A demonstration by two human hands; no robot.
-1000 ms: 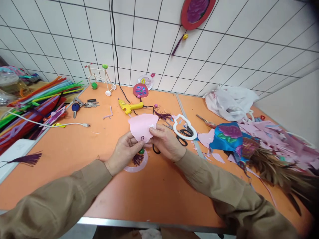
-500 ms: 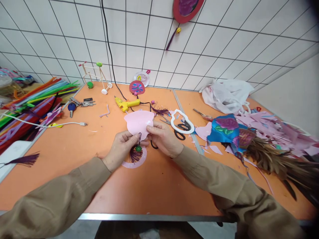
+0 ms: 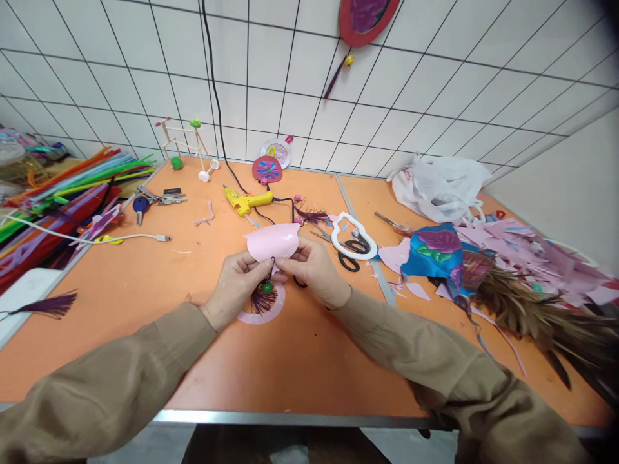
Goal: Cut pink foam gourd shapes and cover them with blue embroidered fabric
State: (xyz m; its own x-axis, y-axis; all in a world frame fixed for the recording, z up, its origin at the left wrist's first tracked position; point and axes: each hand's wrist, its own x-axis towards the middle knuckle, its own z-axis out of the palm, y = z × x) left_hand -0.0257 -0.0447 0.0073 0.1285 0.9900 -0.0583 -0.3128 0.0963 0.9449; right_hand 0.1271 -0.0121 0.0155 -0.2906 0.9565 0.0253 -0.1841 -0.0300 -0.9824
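Observation:
A pink foam cut-out (image 3: pixel 271 241) is held above the orange table (image 3: pixel 309 361), tipped back so it looks flatter. My left hand (image 3: pixel 236 283) pinches its lower left edge. My right hand (image 3: pixel 314 272) pinches its lower right edge. From the bottom of the cut-out a dark cord hangs with a green bead (image 3: pixel 266 287) and a purple tassel (image 3: pixel 264 300). Under the tassel a pink foam ring (image 3: pixel 278 312) lies on the table.
A yellow glue gun (image 3: pixel 245 202) with its black cable lies behind the hands. Black scissors and a white foam outline (image 3: pixel 354 236) sit to the right, beside blue fabric (image 3: pixel 435 252), pink scraps and feathers. Pipe cleaners (image 3: pixel 58 206), keys (image 3: pixel 155 198) and a white cable are at left.
The pink cut-out has tipped back and come lower. The green bead and purple tassel, half hidden a second ago, now hang in plain view below it.

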